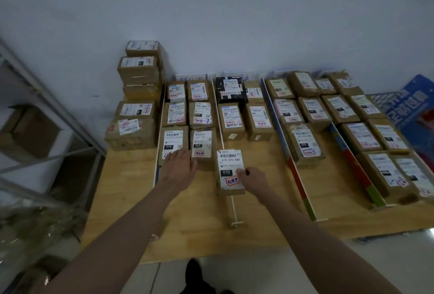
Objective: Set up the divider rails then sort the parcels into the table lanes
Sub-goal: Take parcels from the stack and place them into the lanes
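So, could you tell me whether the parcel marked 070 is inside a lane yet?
Not yet. The 070 parcel sits across the thin white divider rail, with the right hand holding its edge.

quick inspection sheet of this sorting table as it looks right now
surface: wooden table, near part bare
job's things: divider rails, one white and one multicoloured, split lanes filled with labelled parcels; the 070 parcel sits across the white rail
clutter: stacked boxes at the table's left rear corner
hands: left hand lies flat on the front parcels of the left lane; right hand grips the 070 parcel
cables: nothing seen
surroundings: white wall, metal shelving left, blue printed sheet right
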Action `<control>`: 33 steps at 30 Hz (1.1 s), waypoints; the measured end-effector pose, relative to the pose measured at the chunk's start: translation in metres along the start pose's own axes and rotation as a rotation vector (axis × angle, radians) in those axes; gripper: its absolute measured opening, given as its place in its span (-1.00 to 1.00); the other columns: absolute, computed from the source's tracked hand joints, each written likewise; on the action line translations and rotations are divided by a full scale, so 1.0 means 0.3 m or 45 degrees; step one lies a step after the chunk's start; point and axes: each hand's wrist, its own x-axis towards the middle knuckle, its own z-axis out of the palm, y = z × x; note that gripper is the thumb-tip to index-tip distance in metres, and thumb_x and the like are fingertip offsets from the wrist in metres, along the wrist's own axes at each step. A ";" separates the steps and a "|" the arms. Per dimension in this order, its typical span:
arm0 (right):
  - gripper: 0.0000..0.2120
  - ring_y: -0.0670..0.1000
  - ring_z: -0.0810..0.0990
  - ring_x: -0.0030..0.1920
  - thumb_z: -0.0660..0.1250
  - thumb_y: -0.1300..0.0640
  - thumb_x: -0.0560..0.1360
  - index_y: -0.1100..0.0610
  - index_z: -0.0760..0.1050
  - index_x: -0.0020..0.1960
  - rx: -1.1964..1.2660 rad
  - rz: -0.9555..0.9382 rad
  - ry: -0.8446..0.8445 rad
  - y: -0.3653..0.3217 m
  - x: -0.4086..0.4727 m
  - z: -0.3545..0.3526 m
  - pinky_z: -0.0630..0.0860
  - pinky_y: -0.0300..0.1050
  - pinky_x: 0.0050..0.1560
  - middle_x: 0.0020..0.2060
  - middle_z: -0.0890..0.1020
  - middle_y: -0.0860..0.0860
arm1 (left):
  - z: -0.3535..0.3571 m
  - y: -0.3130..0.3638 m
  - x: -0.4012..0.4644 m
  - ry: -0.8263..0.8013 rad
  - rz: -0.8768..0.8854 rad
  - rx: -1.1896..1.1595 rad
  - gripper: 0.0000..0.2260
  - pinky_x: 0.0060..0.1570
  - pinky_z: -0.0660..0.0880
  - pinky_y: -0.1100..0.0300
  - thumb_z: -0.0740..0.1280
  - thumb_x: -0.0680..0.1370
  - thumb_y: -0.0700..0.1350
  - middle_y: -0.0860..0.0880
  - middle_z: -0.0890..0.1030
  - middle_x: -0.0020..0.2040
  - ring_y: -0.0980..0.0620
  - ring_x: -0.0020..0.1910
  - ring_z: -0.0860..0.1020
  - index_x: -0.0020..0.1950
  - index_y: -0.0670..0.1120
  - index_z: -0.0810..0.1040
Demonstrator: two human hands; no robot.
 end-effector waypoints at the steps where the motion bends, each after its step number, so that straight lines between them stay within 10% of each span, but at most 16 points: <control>1: -0.63 0.14 0.64 0.09 0.18 0.01 0.65 0.30 0.56 0.16 -0.001 0.006 -0.011 0.002 0.006 0.012 0.57 0.06 0.16 0.09 0.66 0.19 | 0.009 -0.007 -0.005 -0.007 -0.005 0.000 -0.65 0.40 0.28 0.00 0.06 0.67 0.02 -0.08 0.45 0.37 -0.07 0.35 0.41 0.39 -0.10 0.39; 33: -0.70 0.12 0.64 0.08 0.16 0.11 0.66 0.29 0.49 0.22 0.140 0.266 0.078 0.035 0.620 0.031 0.62 -0.01 0.08 0.15 0.59 0.20 | 0.209 -0.032 0.442 -0.005 0.115 0.008 -0.55 0.50 0.15 0.04 0.06 0.68 0.04 -0.12 0.31 0.52 -0.04 0.51 0.24 0.51 -0.13 0.30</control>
